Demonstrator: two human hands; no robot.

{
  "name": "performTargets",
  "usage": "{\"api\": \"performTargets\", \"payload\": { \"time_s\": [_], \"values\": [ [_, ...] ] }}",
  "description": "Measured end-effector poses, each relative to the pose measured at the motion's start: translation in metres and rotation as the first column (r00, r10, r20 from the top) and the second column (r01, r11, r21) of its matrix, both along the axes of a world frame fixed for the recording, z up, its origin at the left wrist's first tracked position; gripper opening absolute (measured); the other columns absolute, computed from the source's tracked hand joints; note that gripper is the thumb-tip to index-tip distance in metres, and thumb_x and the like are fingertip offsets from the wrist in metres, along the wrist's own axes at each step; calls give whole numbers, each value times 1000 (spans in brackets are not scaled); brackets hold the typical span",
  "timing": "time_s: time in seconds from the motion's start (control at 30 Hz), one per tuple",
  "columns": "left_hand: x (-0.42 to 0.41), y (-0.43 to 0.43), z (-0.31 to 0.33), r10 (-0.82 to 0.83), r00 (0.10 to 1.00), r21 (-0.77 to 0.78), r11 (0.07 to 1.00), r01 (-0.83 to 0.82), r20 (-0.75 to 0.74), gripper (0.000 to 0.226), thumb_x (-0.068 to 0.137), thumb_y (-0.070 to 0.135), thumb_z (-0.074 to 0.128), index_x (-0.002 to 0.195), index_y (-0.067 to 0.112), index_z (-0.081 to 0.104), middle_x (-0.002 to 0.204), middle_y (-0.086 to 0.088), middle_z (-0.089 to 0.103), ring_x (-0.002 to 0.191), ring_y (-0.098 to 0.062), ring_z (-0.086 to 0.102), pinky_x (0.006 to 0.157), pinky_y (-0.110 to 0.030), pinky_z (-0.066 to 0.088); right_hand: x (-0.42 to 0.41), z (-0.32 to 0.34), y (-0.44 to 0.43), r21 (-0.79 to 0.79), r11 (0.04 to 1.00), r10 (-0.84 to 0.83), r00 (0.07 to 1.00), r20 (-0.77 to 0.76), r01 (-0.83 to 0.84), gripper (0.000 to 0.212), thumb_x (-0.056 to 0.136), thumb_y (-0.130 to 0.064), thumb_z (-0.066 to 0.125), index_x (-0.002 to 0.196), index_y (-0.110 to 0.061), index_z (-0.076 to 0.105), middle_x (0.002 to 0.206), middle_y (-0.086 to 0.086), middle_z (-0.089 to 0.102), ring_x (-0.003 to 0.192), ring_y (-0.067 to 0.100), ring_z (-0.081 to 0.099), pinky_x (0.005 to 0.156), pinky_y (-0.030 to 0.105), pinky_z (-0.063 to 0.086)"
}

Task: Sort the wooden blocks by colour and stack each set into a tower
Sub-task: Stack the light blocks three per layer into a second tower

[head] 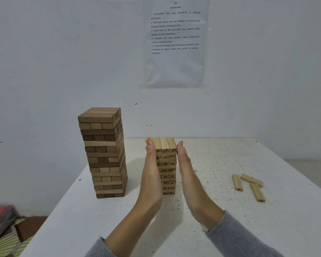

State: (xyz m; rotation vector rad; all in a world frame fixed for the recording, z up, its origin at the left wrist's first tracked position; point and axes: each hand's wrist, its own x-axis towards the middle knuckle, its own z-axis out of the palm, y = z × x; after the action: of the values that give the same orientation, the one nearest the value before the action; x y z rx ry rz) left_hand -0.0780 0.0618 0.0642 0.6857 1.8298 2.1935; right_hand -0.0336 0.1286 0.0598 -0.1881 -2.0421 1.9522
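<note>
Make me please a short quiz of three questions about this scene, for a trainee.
1. True or false: the dark tower stands taller than the pale tower.
2. How many loose blocks lie on the table? A) two B) three C) five
3. Fill in: the left hand and the right hand, fingers straight, flank the ___ tower.

Key: 1 true. 2 B. 3 pale.
</note>
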Motion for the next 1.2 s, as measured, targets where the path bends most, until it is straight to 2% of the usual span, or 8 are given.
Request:
{"api": "performTargets", "payload": {
  "time_s": [0.1, 0.2, 0.4, 0.5, 0.8, 0.97, 1.03, 1.2],
  "values": [
    [-8, -1, -6, 20, 999, -42, 999, -22, -38, 65, 88, 68, 29, 148, 45, 18, 153, 27, 17, 137, 11, 18, 117, -21, 13, 1, 0, 1, -4, 1000, -13, 1000, -2, 13, 59, 92, -60, 6, 148, -46, 1, 159, -22, -5, 138, -12, 4, 105, 17, 9],
    [-13, -2, -11, 60, 994, -113, 991, -70, -91, 63, 89, 60, 35, 147, 48, 13, 156, 21, 18, 144, -2, 15, 120, -42, 17, 1, 2, 2, -14, 1000, -16, 1000, 24, 17, 51, 98, -54, 6, 148, -46, 5, 158, -24, -1, 109, -32, 18, 85, -4, 23],
    [-21, -1, -21, 84, 968, -140, 983, -119, -238, 55, 98, 45, 35, 148, 43, 13, 157, 16, 20, 145, -7, 17, 118, -44, 23, 3, 5, 2, -20, 1000, -8, 999, 45, 9, 51, 98, -54, 6, 148, -47, 3, 157, -26, 0, 97, -36, 19, 76, -2, 26],
    [-24, -1, -23, 97, 956, -143, 980, -141, -278, 50, 101, 38, 33, 146, 45, 14, 157, 13, 21, 146, -9, 18, 117, -44, 24, 4, 5, 0, -12, 1000, -5, 1000, 29, 6, 59, 91, -60, 9, 148, -48, 0, 158, -24, -3, 123, -20, 12, 98, 14, 15],
    [-24, 0, -22, 105, 954, -149, 977, -152, -281, 51, 102, 34, 32, 149, 38, 14, 157, 9, 23, 145, -9, 19, 118, -40, 24, -1, -2, 2, 13, 1000, -23, 1000, -3, 23, 75, 79, -67, 12, 149, -46, -5, 159, -22, -5, 144, -5, -1, 104, 21, 8],
    [-19, 0, -18, 154, 939, -137, 970, -203, -308, 61, 96, 56, 30, 150, 41, 6, 158, 11, 18, 145, -6, 19, 118, -40, 23, 1, -1, 4, 19, 999, -48, 999, -18, 48, 63, 89, -61, 12, 149, -47, 2, 144, -37, 18, 124, -19, 31, 90, -5, 23],
    [-15, 0, -16, 222, 893, -76, 959, -271, -391, 63, 94, 54, 32, 151, 37, 11, 158, 16, 17, 144, 0, 17, 119, -38, 21, 4, 4, 7, 10, 997, -81, 996, -42, 82, 56, 95, -56, 16, 149, -47, 9, 144, -35, 24, 123, -18, 34, 81, -4, 28],
    [5, 1, -8, 323, 637, 138, 936, -324, -700, 41, 95, 28, 41, 136, 20, 45, 141, 5, 45, 135, -13, 38, 110, -35, 34, 16, 7, 36, 86, 961, -248, 956, -158, 263, 39, 98, -35, 48, 135, -43, 42, 137, -18, 45, 123, 4, 49, 99, 27, 42]
  ]
}}
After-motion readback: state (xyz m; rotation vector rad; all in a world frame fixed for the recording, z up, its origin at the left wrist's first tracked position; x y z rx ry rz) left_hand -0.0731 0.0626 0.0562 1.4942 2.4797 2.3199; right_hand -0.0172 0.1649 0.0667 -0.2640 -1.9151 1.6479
